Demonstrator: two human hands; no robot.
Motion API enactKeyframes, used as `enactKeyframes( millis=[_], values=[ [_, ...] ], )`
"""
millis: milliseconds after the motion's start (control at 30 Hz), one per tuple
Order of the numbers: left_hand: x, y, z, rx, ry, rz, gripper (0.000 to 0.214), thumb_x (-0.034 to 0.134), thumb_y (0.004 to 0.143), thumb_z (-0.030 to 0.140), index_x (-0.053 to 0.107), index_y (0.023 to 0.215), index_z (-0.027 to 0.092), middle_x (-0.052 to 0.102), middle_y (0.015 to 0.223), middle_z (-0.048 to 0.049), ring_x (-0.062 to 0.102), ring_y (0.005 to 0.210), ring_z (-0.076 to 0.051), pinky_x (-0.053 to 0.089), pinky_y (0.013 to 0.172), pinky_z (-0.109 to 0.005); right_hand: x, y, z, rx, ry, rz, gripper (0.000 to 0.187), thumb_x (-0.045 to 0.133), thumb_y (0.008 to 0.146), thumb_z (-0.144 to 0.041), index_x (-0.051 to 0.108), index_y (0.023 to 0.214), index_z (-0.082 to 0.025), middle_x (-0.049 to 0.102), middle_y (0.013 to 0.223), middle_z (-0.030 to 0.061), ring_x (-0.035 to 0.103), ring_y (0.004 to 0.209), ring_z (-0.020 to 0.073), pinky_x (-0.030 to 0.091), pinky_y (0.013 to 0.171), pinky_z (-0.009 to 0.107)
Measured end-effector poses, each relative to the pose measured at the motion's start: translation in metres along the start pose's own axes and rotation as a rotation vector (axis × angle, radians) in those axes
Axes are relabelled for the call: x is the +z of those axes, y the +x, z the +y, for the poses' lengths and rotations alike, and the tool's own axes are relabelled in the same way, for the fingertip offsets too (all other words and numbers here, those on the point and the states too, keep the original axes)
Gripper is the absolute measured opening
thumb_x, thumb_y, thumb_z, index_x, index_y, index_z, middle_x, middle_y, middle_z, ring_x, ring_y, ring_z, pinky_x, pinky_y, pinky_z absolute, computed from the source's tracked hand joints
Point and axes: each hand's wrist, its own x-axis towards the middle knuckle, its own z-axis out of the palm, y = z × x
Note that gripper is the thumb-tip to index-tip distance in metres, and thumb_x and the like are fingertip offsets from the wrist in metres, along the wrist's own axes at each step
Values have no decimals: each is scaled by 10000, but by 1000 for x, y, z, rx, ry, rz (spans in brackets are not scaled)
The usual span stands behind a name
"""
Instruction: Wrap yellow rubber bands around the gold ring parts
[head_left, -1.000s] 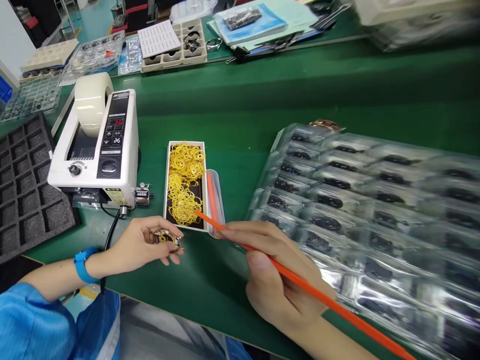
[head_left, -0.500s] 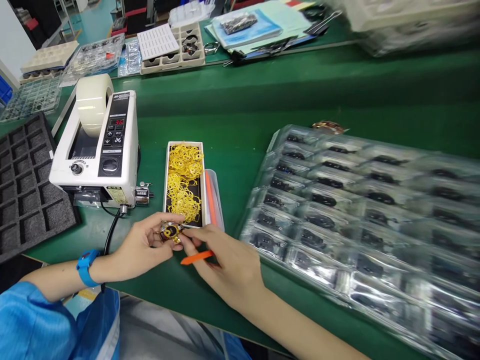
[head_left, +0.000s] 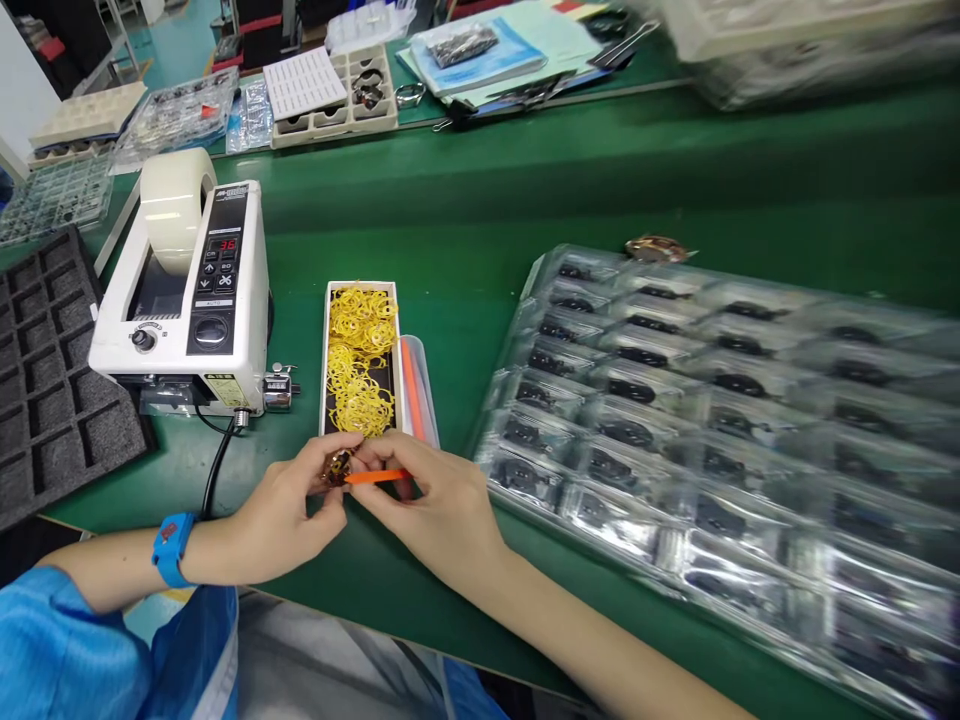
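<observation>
Green workbench (head_left: 465, 215) is filling most of the view, big clear tray (head_left: 679, 555) sitting right, white tape dispenser (head_left: 236, 340) sitting left. Box (head_left: 398, 385) of yellow bits (head_left: 362, 400) is lying between them. Right hand (head_left: 442, 500) is gripping an orange stick (head_left: 382, 477), left hand (head_left: 274, 515) is pinching a tiny round part (head_left: 339, 466) right by its tip.

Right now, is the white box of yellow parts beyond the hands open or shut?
Open. Nothing covers the top of the white box, and the tangled yellow parts inside show from above.
</observation>
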Motion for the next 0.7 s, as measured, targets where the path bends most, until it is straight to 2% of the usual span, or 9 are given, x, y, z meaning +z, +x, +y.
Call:
enactKeyframes(
  millis=[133,267,333,400,533,700],
  values=[
    [-2,2,-5,-20,-106,46,477,495,813,90,478,1279,186,693,1026,-60,687,942,-177,540,896,-315,-13,6,-8,97,280,-89,139,548,762,-133,526,646,-205,525,522,-52,428,414,74,338,397,184],
    [-8,5,-5,-34,-309,87,448,528,757,37,534,1169,215,666,1141,-52,660,1071,-186,513,976,-335,-29,14,-5,325,481,-37,147,595,780,-261,544,656,-202,488,485,-48,403,398,85,302,373,199],
    [-12,8,-1,-62,-417,89,415,562,727,24,554,1099,208,680,1103,-47,663,1081,-203,524,959,-341,-33,18,1,428,456,-40,205,583,814,-334,546,665,-199,465,460,-50,400,402,91,322,399,210],
    [-15,10,3,-103,-516,68,399,601,702,14,559,1052,200,704,1049,-43,683,1054,-209,540,922,-330,-33,21,8,490,369,-111,279,541,845,-387,526,638,-199,460,451,-43,416,422,100,359,441,225],
    [-18,14,6,-167,-633,35,375,680,708,43,570,1034,191,739,1007,-44,717,987,-198,550,880,-298,-30,19,18,512,191,-197,283,508,835,-428,529,664,-203,434,447,-53,387,427,109,328,444,236],
    [-18,15,5,-199,-636,45,271,770,741,245,607,944,171,756,887,-39,742,886,-208,581,783,-287,-30,14,18,503,165,-197,203,515,831,-379,456,716,-222,410,467,-82,347,420,96,281,423,219]
  ],
)
